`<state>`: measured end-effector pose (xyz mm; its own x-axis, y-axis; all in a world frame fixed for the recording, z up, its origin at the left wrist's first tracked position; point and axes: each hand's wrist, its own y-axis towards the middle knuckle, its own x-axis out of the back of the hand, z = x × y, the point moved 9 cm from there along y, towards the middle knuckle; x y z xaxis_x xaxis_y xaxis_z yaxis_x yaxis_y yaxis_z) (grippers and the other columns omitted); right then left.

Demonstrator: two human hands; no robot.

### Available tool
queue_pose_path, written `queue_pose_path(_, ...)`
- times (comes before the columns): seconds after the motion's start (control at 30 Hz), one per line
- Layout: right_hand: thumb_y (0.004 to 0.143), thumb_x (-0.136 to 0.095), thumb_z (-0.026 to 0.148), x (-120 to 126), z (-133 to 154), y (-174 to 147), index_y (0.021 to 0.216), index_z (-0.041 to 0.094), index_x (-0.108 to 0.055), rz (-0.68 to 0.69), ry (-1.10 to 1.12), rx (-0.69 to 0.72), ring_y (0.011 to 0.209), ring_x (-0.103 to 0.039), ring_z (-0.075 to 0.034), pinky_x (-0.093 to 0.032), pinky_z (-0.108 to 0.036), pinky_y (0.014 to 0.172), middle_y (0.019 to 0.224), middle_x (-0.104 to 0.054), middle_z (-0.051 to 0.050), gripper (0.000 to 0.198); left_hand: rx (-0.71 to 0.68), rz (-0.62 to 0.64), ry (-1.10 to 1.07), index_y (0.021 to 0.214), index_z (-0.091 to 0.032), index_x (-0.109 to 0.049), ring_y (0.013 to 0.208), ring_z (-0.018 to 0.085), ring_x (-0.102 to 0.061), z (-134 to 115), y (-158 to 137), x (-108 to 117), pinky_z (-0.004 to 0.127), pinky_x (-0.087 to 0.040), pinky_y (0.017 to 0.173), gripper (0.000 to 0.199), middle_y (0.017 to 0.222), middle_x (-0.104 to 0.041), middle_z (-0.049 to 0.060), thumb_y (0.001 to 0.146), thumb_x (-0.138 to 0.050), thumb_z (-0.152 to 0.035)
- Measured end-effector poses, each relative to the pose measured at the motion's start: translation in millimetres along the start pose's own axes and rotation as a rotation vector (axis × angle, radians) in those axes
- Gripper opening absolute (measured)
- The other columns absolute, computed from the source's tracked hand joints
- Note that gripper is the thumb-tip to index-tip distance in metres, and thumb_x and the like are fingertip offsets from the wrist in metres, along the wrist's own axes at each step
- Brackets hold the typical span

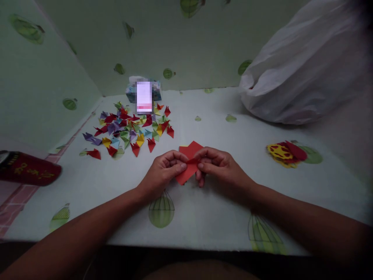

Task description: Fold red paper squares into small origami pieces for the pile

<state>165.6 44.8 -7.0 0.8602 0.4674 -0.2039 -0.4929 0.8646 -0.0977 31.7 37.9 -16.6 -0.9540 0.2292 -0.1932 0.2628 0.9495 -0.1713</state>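
Note:
Both hands pinch one red sheet of origami paper above the middle of the table, with a crease raised between the thumbs. My left hand grips its left side between thumb and fingers. On the right side, my right hand closes thumb and index finger on the paper, its lower fingers curled beneath. Behind the sheet, a sliver of yellow shows at its upper left edge; what it belongs to is hidden. Many small folded paper pieces in red, purple, yellow, green and blue lie spread beyond my left hand.
A lit phone, blurred out, leans on a tissue box at the back. A red can stands at the left edge. To the right are a white plastic bag and a red and yellow decoration. Walls border the table.

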Motion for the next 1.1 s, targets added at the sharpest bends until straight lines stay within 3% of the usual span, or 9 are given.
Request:
queue_pose_path(0.17,0.083,-0.072,0.023,-1.7,0.0,-0.4,0.092,0.020,-0.064,0.005,-0.014,-0.006,0.051,-0.067,-0.013,-0.053,-0.026,0.057,0.063,-0.072,0.003,0.013,0.024,0.027,0.022,0.093,-0.017,-0.067,0.054,0.007,-0.051,2.9,-1.0,-1.3,0.020,-0.039,0.052,0.020,0.066,-0.062,-0.003,0.079,-0.078,-0.027)
queue_pose_path(0.4,0.085,-0.072,0.020,0.2,-3.1,-0.5,0.091,0.018,-0.073,0.000,0.146,0.031,0.051,-0.069,-0.012,-0.054,-0.023,0.057,0.065,-0.075,0.001,0.006,0.011,0.046,-0.109,0.088,-0.016,-0.069,0.052,0.007,-0.054,2.5,0.9,-3.7,0.019,-0.040,0.051,0.015,0.065,-0.067,-0.002,0.078,-0.077,-0.023)
queue_pose_path(0.83,0.081,-0.067,0.016,-6.1,1.9,-1.4,0.085,0.016,-0.082,0.079,0.208,0.015,0.054,-0.072,-0.013,-0.057,-0.024,0.060,0.068,-0.076,-0.002,0.016,0.056,0.107,-0.222,0.082,-0.015,-0.070,0.049,0.010,-0.064,2.5,0.4,-9.2,0.019,-0.049,0.050,0.007,0.064,-0.072,0.001,0.077,-0.072,-0.019)
queue_pose_path(1.1,0.080,-0.067,0.016,-0.6,-2.9,-1.4,0.084,0.016,-0.080,0.016,0.121,-0.016,0.054,-0.072,-0.014,-0.056,-0.025,0.060,0.067,-0.076,-0.002,0.014,0.035,0.111,-0.111,0.094,-0.014,-0.068,0.058,0.010,-0.067,2.0,0.5,-8.8,0.020,-0.051,0.058,0.017,0.073,-0.073,0.001,0.085,-0.074,-0.027)
